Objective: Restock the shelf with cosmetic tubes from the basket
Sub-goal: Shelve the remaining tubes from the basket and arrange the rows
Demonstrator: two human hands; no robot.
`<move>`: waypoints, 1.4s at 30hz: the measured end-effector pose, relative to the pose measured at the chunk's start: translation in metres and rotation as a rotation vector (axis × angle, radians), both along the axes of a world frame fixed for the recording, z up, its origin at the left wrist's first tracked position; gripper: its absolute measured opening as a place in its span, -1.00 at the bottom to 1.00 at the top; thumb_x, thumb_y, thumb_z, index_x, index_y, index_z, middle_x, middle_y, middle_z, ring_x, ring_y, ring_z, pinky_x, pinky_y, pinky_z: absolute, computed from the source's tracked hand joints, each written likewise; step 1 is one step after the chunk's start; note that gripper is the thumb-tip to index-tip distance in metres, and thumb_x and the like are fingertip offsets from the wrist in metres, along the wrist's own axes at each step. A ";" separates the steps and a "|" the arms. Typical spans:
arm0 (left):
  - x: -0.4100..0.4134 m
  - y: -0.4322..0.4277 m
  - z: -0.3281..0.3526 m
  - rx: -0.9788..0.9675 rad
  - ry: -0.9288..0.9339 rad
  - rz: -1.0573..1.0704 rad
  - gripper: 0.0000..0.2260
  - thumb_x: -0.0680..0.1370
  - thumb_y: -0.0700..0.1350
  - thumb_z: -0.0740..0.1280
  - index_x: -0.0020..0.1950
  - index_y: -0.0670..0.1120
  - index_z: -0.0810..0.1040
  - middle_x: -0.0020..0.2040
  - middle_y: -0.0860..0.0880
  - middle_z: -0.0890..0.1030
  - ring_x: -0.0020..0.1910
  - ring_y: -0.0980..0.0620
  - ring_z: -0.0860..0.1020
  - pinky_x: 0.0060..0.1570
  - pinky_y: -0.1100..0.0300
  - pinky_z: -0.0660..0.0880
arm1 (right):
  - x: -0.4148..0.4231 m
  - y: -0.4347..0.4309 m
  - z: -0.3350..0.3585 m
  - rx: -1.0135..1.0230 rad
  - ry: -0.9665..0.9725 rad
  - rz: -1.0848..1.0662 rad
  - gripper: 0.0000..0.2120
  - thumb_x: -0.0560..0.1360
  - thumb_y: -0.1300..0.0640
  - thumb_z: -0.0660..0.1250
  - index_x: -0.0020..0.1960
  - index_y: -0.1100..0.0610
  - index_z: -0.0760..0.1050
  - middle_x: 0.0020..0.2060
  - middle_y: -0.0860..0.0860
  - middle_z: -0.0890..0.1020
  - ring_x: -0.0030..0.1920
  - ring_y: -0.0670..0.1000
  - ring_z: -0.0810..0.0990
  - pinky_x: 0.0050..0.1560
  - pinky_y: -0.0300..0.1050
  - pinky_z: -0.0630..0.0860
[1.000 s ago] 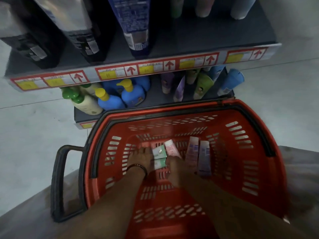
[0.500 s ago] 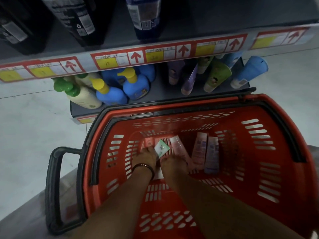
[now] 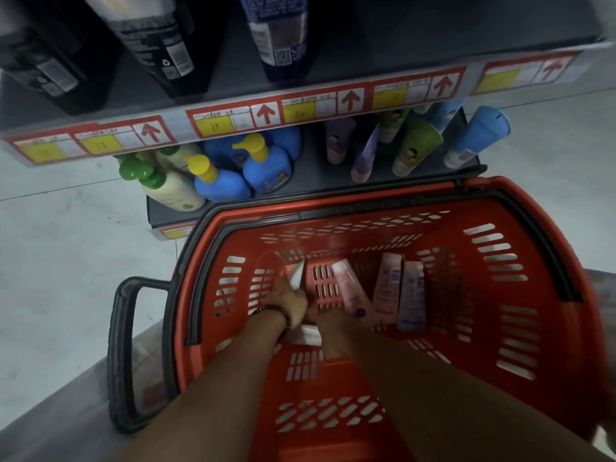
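Observation:
Both my hands reach into the red basket (image 3: pixel 500 208). My left hand (image 3: pixel 286 303), with a dark bracelet at the wrist, holds a white and green tube (image 3: pixel 297 274) whose end sticks up past the fingers. My right hand (image 3: pixel 328 323) is low on the basket floor by the foot of a pink tube (image 3: pixel 350 288); its fingers are hidden, and a white tube (image 3: pixel 308 335) lies between the wrists. Two more tubes, pink (image 3: pixel 386 288) and lilac (image 3: pixel 411 295), lie side by side to the right. The lower shelf (image 3: pixel 316 181) holds upright tubes.
Pump bottles, green-capped (image 3: pixel 156 181) and blue (image 3: pixel 220 181), stand on the lower shelf's left part. Purple (image 3: pixel 365 158), green (image 3: pixel 416 141) and blue (image 3: pixel 476 138) tubes lean at its right. The upper shelf edge with red price tags (image 3: pixel 266 115) overhangs. The basket's black handle (image 3: pixel 123 355) juts left.
My left hand has turned the white and green tube upright and shifted it left. The pink tube now lies apart from it. The view has drifted closer to the shelf.

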State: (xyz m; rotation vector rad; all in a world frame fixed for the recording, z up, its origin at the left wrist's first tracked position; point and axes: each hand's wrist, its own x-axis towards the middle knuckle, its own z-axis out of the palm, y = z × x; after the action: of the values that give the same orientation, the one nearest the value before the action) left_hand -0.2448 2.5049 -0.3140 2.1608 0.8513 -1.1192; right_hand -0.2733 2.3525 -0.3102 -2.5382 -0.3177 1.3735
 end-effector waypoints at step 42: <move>0.052 -0.013 0.295 -0.532 -0.917 0.031 -0.61 0.54 0.35 0.48 0.29 0.21 0.72 0.17 -0.06 0.80 0.16 -0.18 0.76 0.28 -0.34 0.65 | 0.122 -0.092 0.305 0.958 -0.225 -0.738 -0.87 0.77 0.10 0.34 0.30 -0.01 0.55 0.15 0.04 0.78 0.17 0.15 0.79 0.13 0.41 0.73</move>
State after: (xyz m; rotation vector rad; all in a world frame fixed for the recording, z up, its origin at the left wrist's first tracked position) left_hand -0.1928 2.4922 -0.0187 1.8672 0.1356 -0.1959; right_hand -0.1513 2.2603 -0.0056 -1.6959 -0.0272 0.4612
